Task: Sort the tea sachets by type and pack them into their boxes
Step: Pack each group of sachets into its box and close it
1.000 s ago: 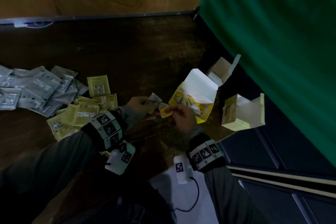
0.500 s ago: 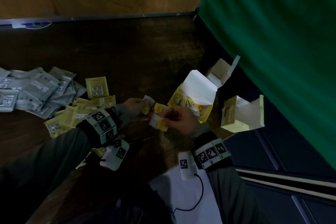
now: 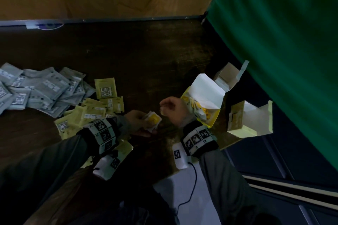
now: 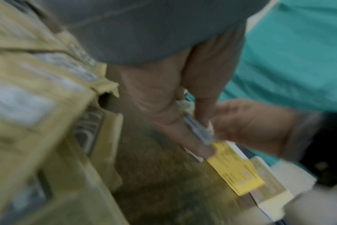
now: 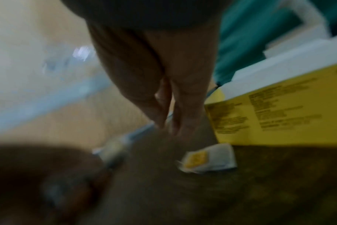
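Note:
My left hand (image 3: 139,120) pinches a few white sachets with yellow labels (image 3: 153,119) just above the dark table; in the left wrist view its fingers (image 4: 194,141) clamp their edges. My right hand (image 3: 172,109) hovers to their right, in front of the open yellow box (image 3: 206,117), with fingers curled and nothing visible in them. The right wrist view is blurred: its fingertips (image 5: 164,118) are together, with a yellow-labelled sachet (image 5: 208,161) below them. Grey sachets (image 3: 36,89) and pale yellow sachets (image 3: 91,111) lie heaped at the left.
A pale yellow box (image 3: 245,120) stands open right of the yellow one, at the table's right edge. A brown and white box (image 3: 226,76) stands open behind them. A green curtain (image 3: 283,42) hangs at the right. The wooden table (image 3: 146,51) shows bare towards the back.
The right hand held yellow-labelled sachets between both hands; they are now in the left hand. The right hand has let go and lifted up and right towards the yellow box.

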Demonstrator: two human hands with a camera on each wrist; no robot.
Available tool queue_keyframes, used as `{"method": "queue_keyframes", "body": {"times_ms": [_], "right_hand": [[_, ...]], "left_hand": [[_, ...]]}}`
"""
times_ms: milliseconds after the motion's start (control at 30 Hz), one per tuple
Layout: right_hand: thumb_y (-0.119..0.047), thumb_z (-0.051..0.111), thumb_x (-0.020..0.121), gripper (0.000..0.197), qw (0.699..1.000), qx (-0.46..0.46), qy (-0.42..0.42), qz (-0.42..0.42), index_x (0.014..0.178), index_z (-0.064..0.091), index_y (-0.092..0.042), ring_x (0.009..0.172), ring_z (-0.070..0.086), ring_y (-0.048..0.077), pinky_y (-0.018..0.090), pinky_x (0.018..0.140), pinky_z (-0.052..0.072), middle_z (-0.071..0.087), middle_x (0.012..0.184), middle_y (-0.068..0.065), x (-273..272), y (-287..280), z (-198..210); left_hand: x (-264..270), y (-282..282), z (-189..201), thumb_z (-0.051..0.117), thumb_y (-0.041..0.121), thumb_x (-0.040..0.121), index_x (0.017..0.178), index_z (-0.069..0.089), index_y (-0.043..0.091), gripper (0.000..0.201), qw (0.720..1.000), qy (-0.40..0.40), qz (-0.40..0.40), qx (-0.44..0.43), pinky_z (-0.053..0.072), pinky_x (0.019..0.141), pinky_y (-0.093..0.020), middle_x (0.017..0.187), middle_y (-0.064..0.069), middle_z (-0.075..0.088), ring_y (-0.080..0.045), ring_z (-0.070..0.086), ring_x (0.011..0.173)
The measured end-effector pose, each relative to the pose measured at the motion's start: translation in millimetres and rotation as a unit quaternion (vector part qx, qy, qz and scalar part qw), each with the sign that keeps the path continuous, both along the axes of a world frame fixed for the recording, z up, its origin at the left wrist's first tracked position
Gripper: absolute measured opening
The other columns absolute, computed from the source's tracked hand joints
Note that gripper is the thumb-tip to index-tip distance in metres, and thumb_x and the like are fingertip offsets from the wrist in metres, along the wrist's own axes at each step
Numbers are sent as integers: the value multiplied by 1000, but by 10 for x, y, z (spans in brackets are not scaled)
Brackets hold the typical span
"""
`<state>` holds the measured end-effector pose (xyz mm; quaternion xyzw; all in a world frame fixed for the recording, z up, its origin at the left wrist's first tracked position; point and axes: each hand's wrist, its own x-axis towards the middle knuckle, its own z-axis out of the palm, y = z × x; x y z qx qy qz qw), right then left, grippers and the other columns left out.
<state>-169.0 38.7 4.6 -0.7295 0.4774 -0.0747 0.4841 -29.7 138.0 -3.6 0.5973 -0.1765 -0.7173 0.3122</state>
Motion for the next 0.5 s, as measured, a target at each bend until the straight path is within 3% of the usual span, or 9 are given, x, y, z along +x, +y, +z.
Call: {"method": "queue_keyframes", "body": {"times_ms": [67,167,233,333,400,500], "right_hand": [[-4,50,92,26,991,-84,104,29,116,58,-4,104,58,22,30,85,50,59,117,12,78,-47,-105],[-3,54,88,43,949,-129,257,131,130,47,-6,123,45,30,38,102,40,41,135,13,161,-36,-331],[-6,60,84,53,936,-134,290,146,134,42,-10,126,40,30,44,103,39,35,136,10,167,-4,-439],[-8,50,91,48,943,-92,302,101,138,39,-11,125,41,33,44,105,37,31,140,13,202,-12,-445],[-5,49,91,46,946,-69,308,79,136,42,-12,120,48,34,41,100,42,43,134,16,239,-25,-432],[-2,52,87,35,970,-35,235,49,121,54,-11,99,63,27,37,86,52,68,101,11,155,24,-405]], "left_hand": [[96,7,13,55,4,90,94,58,3,5,1000,-21,19,-10,58,58,-25,73,-6,70,-8,69,59],[209,3,21,57,5,89,106,57,2,17,998,-48,39,-30,58,61,-24,88,-10,66,-11,68,70],[243,20,26,60,4,87,109,57,3,22,996,-70,37,-47,58,60,-22,91,-11,66,-13,67,73],[282,32,18,66,4,82,111,57,4,30,995,-71,32,-63,59,62,-24,99,-13,64,-18,66,83],[287,33,4,68,4,81,109,58,5,30,995,-68,43,-65,59,66,-28,104,-15,63,-21,65,86],[259,6,-16,68,2,80,115,57,3,37,993,-79,74,-52,59,65,-29,112,-17,61,-25,63,91]]}}
